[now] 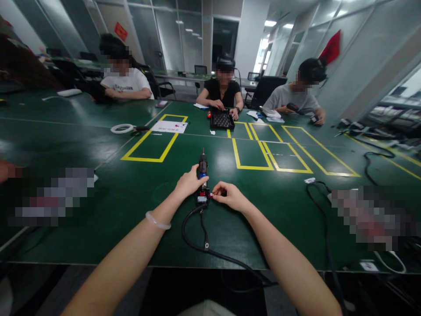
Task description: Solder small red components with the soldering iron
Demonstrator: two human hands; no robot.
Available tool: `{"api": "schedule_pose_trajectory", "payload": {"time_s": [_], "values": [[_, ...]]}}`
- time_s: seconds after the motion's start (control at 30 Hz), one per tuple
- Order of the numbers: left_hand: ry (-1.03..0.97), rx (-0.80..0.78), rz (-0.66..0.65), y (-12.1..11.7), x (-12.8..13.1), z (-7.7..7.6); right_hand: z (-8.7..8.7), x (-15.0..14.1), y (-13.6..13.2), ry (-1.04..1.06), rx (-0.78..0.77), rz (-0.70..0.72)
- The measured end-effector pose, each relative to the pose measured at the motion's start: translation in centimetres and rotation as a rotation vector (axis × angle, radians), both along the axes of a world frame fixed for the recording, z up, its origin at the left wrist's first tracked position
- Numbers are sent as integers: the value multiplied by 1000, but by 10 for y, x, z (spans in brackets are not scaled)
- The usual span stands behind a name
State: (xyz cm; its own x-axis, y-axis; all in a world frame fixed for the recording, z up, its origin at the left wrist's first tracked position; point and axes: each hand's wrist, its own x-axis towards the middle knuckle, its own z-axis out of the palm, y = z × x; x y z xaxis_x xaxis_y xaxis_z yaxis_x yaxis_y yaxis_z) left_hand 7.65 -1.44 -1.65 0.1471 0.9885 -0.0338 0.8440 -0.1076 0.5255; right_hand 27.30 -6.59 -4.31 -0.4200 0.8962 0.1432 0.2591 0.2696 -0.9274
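The worktop (118, 197) is smooth and glossy. The tool (203, 166) looks like dark plastic with a thin metal tip (203, 151); its cable (230, 259) looks rubbery. The bracelet (158, 223) is smooth, the white sheet (169, 127) paper.

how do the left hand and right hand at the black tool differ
The left hand grips the black tool from the left; the right hand seems to pinch a small red part at its right side. The left hand has a pale bracelet at its wrist; the right hand has none. Both are ungloved.
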Motion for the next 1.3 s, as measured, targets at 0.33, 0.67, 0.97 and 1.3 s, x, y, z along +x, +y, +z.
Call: {"api": "schedule_pose_trajectory", "payload": {"time_s": [0.33, 0.67, 0.97, 1.3], "values": [[268, 79, 11, -15, 14, -1, -3, -5, -4, -27, 96, -25], [327, 62, -113, -25, 12, 6, 4, -7, -7, -113, 96, -33], [285, -73, -214, -30, -1, 14, -5, -4, -2, -83, 117, -38], [282, -78, -230, -39, -2, 17, -7, -7, -2, 129, -44, -7]]}}
